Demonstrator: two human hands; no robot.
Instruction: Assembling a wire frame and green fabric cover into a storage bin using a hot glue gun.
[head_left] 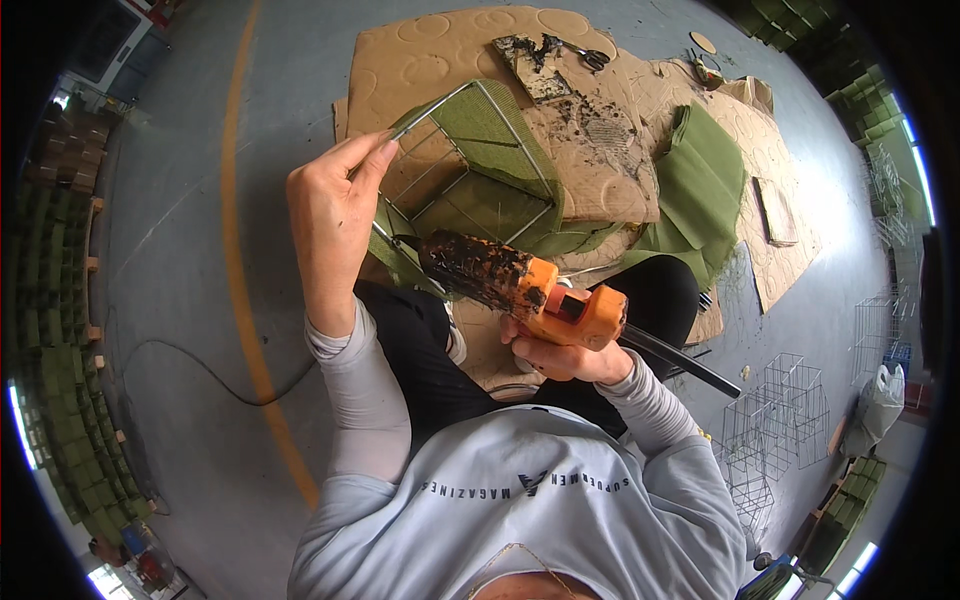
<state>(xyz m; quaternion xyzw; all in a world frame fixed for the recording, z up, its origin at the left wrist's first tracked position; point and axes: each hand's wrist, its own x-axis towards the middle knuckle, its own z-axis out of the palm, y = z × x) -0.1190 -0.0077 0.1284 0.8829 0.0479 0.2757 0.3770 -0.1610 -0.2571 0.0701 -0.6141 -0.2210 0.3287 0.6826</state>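
Note:
My left hand [335,205] pinches the upper left corner of a box-shaped wire frame [513,128] between thumb and fingers. Green fabric [490,135] lines some of the frame's sides, and other sides show bare wire. In my right hand [565,358] is an orange hot glue gun [540,292], gripped by its handle. Dark residue coats the gun's front half. Its nozzle points left, close to the frame's lower left edge; whether it touches cannot be made out. A long black glue stick [690,362] sticks out of the gun's back.
Cardboard sheets [400,60] cover the floor ahead. On them lie scissors [592,58], a blackened board [535,70] and folded green fabric [700,180]. Bare wire frames [780,410] stand at the right. Green stacks [60,330] line the left side. A cable [200,360] crosses the floor.

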